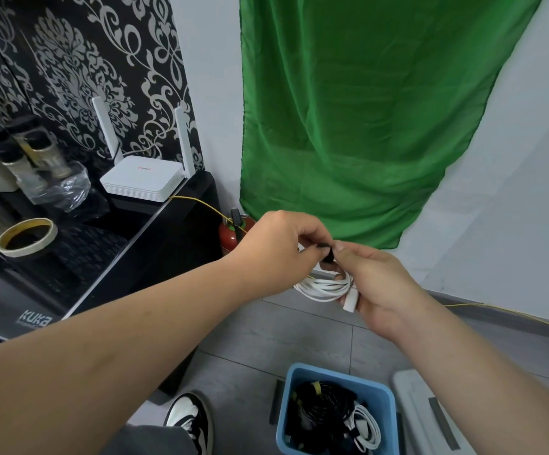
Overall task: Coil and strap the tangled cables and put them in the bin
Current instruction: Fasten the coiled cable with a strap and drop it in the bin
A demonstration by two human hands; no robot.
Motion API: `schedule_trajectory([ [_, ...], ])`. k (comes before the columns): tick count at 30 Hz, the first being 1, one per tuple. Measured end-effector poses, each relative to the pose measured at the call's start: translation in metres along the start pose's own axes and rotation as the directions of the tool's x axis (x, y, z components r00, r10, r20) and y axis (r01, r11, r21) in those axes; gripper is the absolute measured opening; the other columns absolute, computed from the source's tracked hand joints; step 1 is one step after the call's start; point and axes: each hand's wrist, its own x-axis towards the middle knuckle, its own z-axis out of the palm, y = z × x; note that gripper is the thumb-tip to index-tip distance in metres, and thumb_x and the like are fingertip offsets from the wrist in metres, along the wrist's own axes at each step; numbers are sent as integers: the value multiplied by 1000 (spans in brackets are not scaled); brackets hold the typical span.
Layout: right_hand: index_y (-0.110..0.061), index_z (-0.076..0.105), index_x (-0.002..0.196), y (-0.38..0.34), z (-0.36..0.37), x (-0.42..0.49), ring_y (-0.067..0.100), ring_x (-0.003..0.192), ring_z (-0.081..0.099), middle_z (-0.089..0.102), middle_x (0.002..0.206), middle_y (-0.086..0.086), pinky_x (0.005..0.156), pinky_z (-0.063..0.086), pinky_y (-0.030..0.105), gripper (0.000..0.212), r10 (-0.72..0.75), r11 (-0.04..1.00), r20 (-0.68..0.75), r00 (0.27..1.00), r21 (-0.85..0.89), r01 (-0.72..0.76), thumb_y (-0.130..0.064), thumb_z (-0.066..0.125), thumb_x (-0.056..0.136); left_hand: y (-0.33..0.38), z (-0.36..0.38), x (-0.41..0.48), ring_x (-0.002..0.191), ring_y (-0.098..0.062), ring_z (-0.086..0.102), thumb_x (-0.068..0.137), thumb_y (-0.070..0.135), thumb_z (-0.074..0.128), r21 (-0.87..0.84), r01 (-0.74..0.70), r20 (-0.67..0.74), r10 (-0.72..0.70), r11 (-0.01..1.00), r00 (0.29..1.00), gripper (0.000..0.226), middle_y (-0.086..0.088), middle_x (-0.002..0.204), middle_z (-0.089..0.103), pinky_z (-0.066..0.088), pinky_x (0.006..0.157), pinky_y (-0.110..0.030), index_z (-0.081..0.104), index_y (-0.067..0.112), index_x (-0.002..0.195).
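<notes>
Both hands meet over a coiled white cable (324, 287): the right hand (374, 284) grips it, the left hand (283, 244) pinches a black strap (327, 254) above; a blue bin (335, 377) sits below.

Pretty sure this is a small robotics lab or workroom. White Wi-Fi router (141, 180) on a black cabinet (168, 231), and nearer than it a black KUKA-labelled box (20, 297) plus a masking tape roll (20, 251). Right of the router: green cloth backdrop (348, 110) on the wall, red fire extinguisher (228, 239) just beside the cabinet.
</notes>
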Motion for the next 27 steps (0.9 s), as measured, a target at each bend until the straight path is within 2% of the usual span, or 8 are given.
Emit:
schedule_trajectory([
  [4, -4, 76, 108, 0, -4, 1, 19, 66, 61, 74, 89, 14, 67, 50, 34, 17, -3, 997, -23, 1000, 79, 5, -14, 65, 98, -5, 10, -3, 86, -8, 67, 83, 10, 81, -32, -94, 33, 95, 995, 995, 10, 6, 92, 71, 54, 77, -27, 82, 18, 87],
  [7, -3, 74, 110, -2, -3, 2, 19, 65, 64, 75, 91, 16, 66, 55, 33, 18, -8, 993, -47, 999, 119, 14, -14, 66, 98, -4, 17, -3, 92, -10, 62, 81, 17, 84, -22, -62, 23, 63, 998, 998, 9, 8, 96, 66, 51, 83, -29, 84, 24, 86],
  [11, -7, 74, 109, -3, -2, 3, 25, 80, 70, 77, 100, 16, 87, 58, 44, 16, -35, 992, -75, 997, 120, 44, -16, 67, 97, -3, 13, -1, 100, -14, 55, 84, 24, 81, 59, -51, 55, 48, 997, 997, 15, 9, 99, 60, 46, 87, -26, 83, 34, 95],
  [15, -11, 77, 106, 0, -3, 5, 32, 102, 73, 78, 102, 15, 101, 54, 52, 17, -62, 995, -86, 994, 72, 69, -22, 70, 96, -4, 9, -3, 99, -11, 56, 85, 17, 61, 139, -85, 113, 69, 987, 991, 33, 13, 101, 59, 50, 85, -28, 81, 34, 105],
  [18, -10, 77, 106, 0, -3, 4, 29, 93, 71, 77, 104, 18, 96, 55, 48, 18, -68, 996, -74, 995, 52, 72, -23, 69, 97, 1, 9, -4, 92, -7, 57, 81, 28, 59, 123, -76, 80, 67, 989, 995, 30, 12, 97, 60, 50, 79, -26, 81, 38, 98],
  [22, -8, 78, 104, 0, -1, 0, 23, 79, 67, 77, 93, 16, 84, 55, 43, 18, -86, 996, -52, 995, 13, 86, -22, 70, 96, 1, 7, -1, 79, -7, 59, 81, 24, 81, 91, -44, 48, 39, 995, 998, 11, 8, 90, 61, 48, 69, -25, 82, 35, 85],
  [25, -13, 79, 97, 1, 3, -4, 27, 82, 68, 76, 97, 22, 86, 57, 44, 13, -109, 993, -40, 993, -51, 107, -20, 68, 97, -3, 5, 1, 77, -10, 60, 76, 21, 84, 163, -49, 52, 41, 985, 998, 10, 8, 87, 60, 52, 70, -33, 76, 27, 77],
  [27, -15, 79, 94, 1, 4, -5, 23, 77, 66, 77, 90, 17, 79, 55, 40, 16, -129, 985, -24, 991, -117, 125, -18, 65, 99, -3, 4, 2, 78, -13, 58, 74, 23, 83, 236, -77, 63, 64, 969, 996, 19, 9, 86, 60, 52, 71, -39, 65, 23, 82],
])
